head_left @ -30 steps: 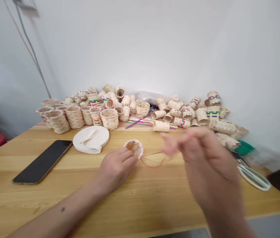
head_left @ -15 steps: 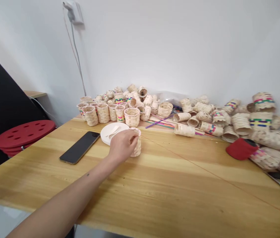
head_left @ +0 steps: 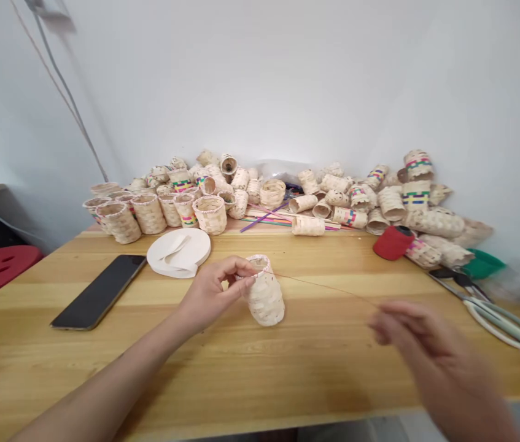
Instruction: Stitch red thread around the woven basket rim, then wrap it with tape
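Note:
My left hand (head_left: 216,291) pinches the rim of a small woven bamboo basket (head_left: 266,301), which tilts above the table with its mouth toward the upper left. Pink-and-white trim edges that rim. From it a thin reddish thread (head_left: 324,285) stretches to the right. At the thread's other end is my right hand (head_left: 434,356), blurred, its fingertips closed on it; whether a needle is there too I cannot tell. Just behind my left hand lies a roll of white tape (head_left: 179,252) with a loose end.
A phone (head_left: 99,292) lies at the left. Trimmed baskets (head_left: 149,213) stand at the back left, with coloured strips (head_left: 265,216) and a heap of baskets (head_left: 391,202) further right. A red thread cone (head_left: 393,243) and scissors (head_left: 501,322) are at the right.
The view has swung right. The basket, upright before, is now tilted in my left hand. My right hand has come into view with the thread.

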The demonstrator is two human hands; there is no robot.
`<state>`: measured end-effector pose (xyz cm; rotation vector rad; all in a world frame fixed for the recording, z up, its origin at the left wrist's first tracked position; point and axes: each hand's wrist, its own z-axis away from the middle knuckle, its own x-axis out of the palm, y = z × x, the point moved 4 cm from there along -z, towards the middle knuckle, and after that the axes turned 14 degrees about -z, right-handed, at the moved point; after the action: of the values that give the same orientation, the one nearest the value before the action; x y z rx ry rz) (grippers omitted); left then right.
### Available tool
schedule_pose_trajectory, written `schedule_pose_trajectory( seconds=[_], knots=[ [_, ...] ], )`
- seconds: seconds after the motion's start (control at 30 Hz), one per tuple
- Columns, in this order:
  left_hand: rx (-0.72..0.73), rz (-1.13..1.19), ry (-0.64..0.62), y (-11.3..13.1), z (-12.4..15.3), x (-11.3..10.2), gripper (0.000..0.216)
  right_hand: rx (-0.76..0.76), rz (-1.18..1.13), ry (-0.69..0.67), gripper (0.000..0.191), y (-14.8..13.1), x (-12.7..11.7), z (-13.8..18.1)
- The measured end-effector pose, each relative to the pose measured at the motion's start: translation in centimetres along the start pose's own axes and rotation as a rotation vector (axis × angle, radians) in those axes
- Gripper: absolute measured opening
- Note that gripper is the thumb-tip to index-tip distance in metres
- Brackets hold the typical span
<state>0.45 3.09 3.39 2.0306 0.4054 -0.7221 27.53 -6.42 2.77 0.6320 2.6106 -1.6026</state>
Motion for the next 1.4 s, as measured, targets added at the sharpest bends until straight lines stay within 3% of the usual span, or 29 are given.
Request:
schedule_pose_trajectory(
  seconds=[0.13, 0.23, 0.33, 1.13, 1.23, 1.4],
  knots=[
    [0.019, -0.056, -0.037, 0.1, 0.1, 0.3, 0.012, -0.034, 0.047, -0.247, 0.013, -0.9, 5.5, -1.2],
    [0.058, -0.075, -0.052, 0.2, 0.1, 0.3, 0.014, -0.15, 0.081, -0.312, 0.013, -1.7, 8.4, -2.2],
    [0.091, -0.076, -0.054, 0.4, 0.1, 0.3, 0.014, -0.169, 0.089, -0.348, 0.012, -1.7, 9.6, -2.7],
    [0.15, -0.138, -0.055, 1.0, 0.3, 0.2, 0.014, -0.165, 0.102, -0.38, 0.014, -1.5, 10.5, -3.1],
    [0.226, -0.202, -0.006, 1.4, 0.4, 0.1, 0.013, -0.174, 0.126, -0.377, 0.015, -1.9, 10.4, -3.0],
    [0.484, -0.4, 0.15, 2.2, 1.2, 0.4, 0.012, -0.181, 0.153, -0.371, 0.015, -2.3, 10.6, -2.8]
  ],
)
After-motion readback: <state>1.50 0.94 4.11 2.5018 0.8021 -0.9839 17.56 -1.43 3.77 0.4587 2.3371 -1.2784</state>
